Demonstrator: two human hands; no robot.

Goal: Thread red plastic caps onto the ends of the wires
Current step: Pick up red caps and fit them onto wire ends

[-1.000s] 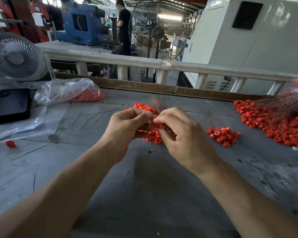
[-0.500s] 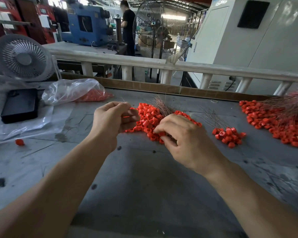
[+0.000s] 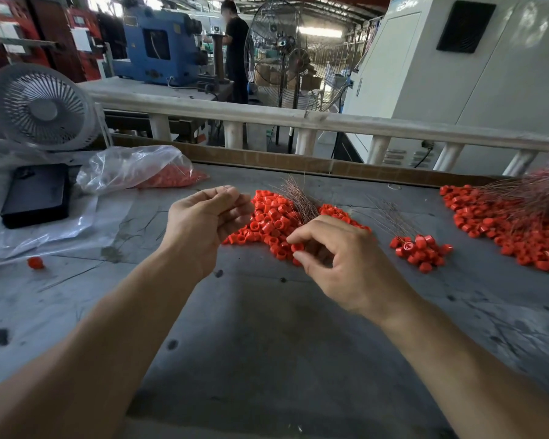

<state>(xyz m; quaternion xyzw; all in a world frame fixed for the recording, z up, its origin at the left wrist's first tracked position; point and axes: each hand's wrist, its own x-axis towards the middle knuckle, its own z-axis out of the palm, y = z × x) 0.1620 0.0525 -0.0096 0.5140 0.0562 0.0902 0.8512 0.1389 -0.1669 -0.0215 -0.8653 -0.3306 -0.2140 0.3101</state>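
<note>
1. Right hand (image 3: 346,258), centre-right of the frame, is pinching a single red cap (image 3: 297,247) between thumb and forefinger, right at the near edge of the loose cap pile (image 3: 273,220) in the middle of the worktop (image 3: 267,343).
2. Left hand (image 3: 203,226) is just left of that pile, lifted a bit, fingers curled in with thumb and fingertips pressed together. There seems to be a very thin wire in that pinch, but it's too fine to be sure.
3. A bundle of bare wires (image 3: 295,198) sticks up out of the pile, just behind the right hand.
4. Right of the right hand there's a small cluster of capped wires (image 3: 420,251), caps bunched together and the thin wires fanning up and to the left.
5. Far right of the frame: a much bigger heap of caps (image 3: 504,229) with a lot of wires (image 3: 526,193) lying across it, running off the edge.
6. Upper left: a clear plastic bag (image 3: 130,167) with more red caps inside, lying on its side. Left of it a black flat case (image 3: 37,194) sits on plastic sheeting, with a small grey desk fan (image 3: 42,107) behind.
7. One stray cap (image 3: 35,263) sits alone at the left on the worktop.
8. Background, top of frame: a white railing (image 3: 298,118), a blue machine (image 3: 162,55), a big standing fan (image 3: 276,55), a person (image 3: 236,49) in dark clothes and a large white cabinet (image 3: 476,68).
</note>
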